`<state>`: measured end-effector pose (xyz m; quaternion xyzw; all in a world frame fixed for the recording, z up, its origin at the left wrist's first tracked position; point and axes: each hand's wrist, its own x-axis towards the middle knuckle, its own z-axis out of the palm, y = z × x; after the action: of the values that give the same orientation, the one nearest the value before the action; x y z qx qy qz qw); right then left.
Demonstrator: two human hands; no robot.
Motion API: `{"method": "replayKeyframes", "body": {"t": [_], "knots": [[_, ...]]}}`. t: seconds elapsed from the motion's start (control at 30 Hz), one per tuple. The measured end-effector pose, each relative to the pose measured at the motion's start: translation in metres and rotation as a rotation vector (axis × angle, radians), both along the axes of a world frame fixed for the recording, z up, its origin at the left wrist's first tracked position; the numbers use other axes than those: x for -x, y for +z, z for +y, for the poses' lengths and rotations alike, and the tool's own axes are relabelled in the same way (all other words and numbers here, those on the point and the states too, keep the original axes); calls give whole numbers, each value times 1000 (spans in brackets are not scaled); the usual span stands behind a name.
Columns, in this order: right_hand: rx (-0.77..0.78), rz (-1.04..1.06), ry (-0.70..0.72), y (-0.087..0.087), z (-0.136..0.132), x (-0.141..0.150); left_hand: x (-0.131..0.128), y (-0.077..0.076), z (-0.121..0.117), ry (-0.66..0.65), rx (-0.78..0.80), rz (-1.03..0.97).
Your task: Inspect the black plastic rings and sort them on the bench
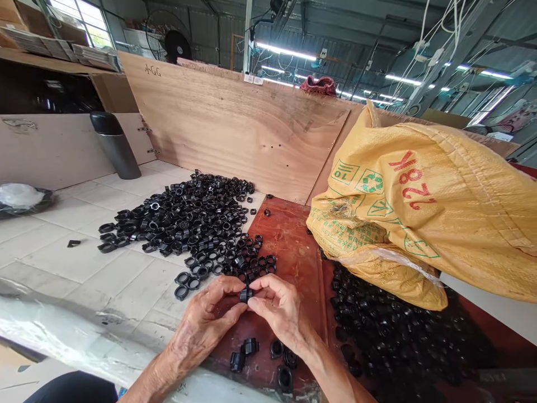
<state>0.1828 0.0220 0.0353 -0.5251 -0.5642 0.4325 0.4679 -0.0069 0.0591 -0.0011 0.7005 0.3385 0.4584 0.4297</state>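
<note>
Between the fingertips of both hands is a small black plastic ring-shaped part [245,295], just over the near edge of a heap. My left hand [206,314] pinches it from the left with thumb and forefinger. From the other side, my right hand [280,309] grips it the same way, fingertips close to those of the left. A large pile of black plastic rings [197,212] spreads out ahead on the white surface. Below my hands, several black parts [250,346] lie loose on the reddish-brown board [285,235].
At the right, a yellow woven sack [411,196] leans over another heap of black parts [390,313]. A plywood panel [235,123] stands behind. To the left are a dark flask [115,145] and a plastic-wrapped bundle [20,196]. Clear plastic sheeting [75,330] covers the near edge.
</note>
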Motion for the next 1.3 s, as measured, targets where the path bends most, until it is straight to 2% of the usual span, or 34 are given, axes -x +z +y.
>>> {"method": "replayKeyframes", "body": {"t": [0.13,0.3,0.53,0.63,0.73,0.8,0.93,1.0,1.3], "knots": [[-39,-15,-10,-3,0,1,2,-1,1,24,-84,45],[-94,-154,23,-2,-2,1,4,6,0,20,-174,98],[-71,-163,112,1,-5,-1,5,7,-2,-20,-35,73],[-61,-299,62,-5,-2,-2,5,10,-2,-39,-48,100],[-156,-451,-42,-9,-1,-2,4,11,-2,-77,-39,89],[-175,-409,-73,-6,-2,-1,4,9,-2,-93,7,44],[-121,-286,39,6,-7,0,5,6,-2,-57,93,-14],[-123,-287,32,10,-8,0,5,6,-2,-32,119,-20],[-66,-202,25,12,-5,-1,6,7,-1,-49,102,-14]]}}
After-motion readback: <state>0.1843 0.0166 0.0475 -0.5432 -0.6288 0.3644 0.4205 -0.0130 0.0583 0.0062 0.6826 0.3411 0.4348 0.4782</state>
